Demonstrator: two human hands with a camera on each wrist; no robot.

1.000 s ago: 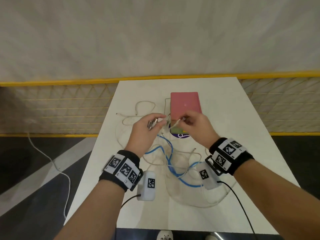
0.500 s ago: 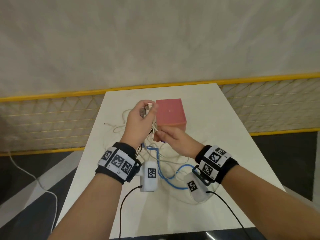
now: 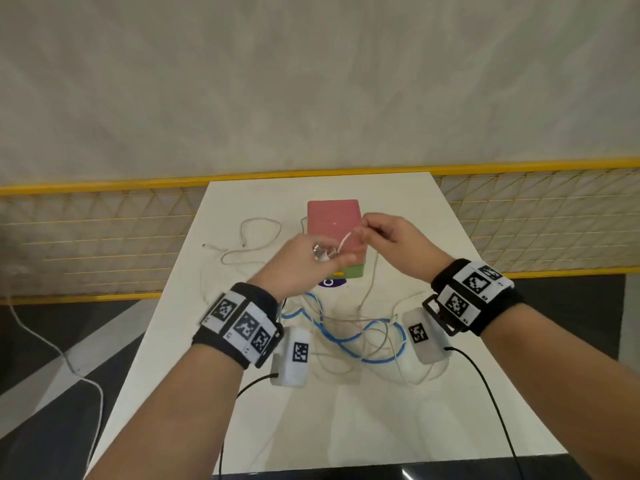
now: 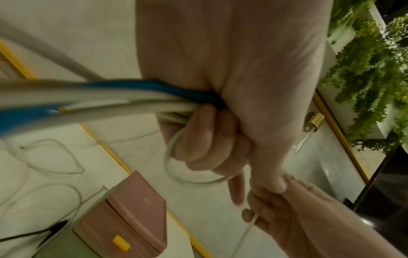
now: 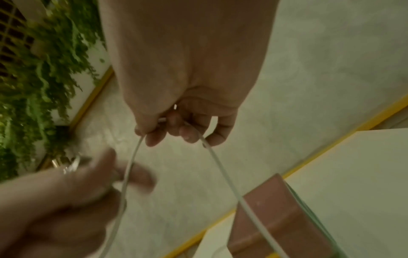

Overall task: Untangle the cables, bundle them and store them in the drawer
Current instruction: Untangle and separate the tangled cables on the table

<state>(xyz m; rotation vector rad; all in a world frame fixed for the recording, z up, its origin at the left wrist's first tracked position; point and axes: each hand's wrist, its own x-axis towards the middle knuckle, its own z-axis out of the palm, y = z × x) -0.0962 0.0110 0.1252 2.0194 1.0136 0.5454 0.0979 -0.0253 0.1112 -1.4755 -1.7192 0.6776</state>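
A tangle of white cables (image 3: pixel 375 336) and one blue cable (image 3: pixel 346 342) lies on the white table (image 3: pixel 381 424) near the front. My left hand (image 3: pixel 311 261) is lifted in front of the pink drawer box (image 3: pixel 334 220) and grips a bunch of cables; in the left wrist view the blue cable (image 4: pixel 154 87) and white cables (image 4: pixel 132 103) run into its fist (image 4: pixel 212 139). My right hand (image 3: pixel 377 233) pinches a thin white cable (image 5: pixel 130 167) just right of the left hand; that strand (image 3: pixel 343 242) spans the two hands.
The pink box sits on a green base (image 3: pixel 349 271) with a yellow handle (image 4: pixel 121 243). A loose white cable (image 3: pixel 249 251) lies at the table's far left. A yellow-railed mesh fence (image 3: pixel 104 237) runs behind the table. Black wrist-camera leads (image 3: pixel 485 393) trail over the front edge.
My left hand has come down and right from beside the box. The right hand has risen to the box's right, and the thin white cable now stretches between them.
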